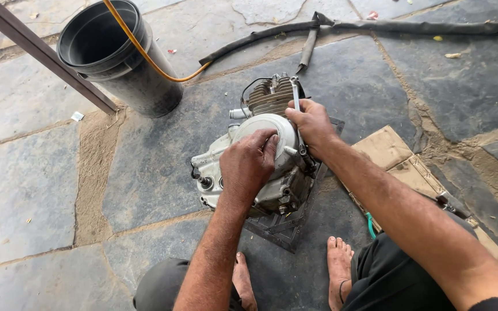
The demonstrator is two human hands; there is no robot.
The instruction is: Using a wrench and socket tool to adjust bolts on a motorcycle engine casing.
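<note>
A grey cast-metal engine (254, 167) with a dull, grimy finish; its round side cover (266, 129) is smoother and paler, and the cylinder fins (269, 95) are rough, dusty metal. It rests on a matt black ribbed mat (280, 227). The right hand (312, 124) grips a thin, shiny metal tool (296, 95); the left hand (249, 164) presses on the cover. Behind stands a matt black plastic bucket (116, 57), a glossy yellow hose (145, 57), and worn black rubber tubing (375, 26). Creased brown cardboard (392, 158) lies on rough, dusty stone paving (24, 196).
</note>
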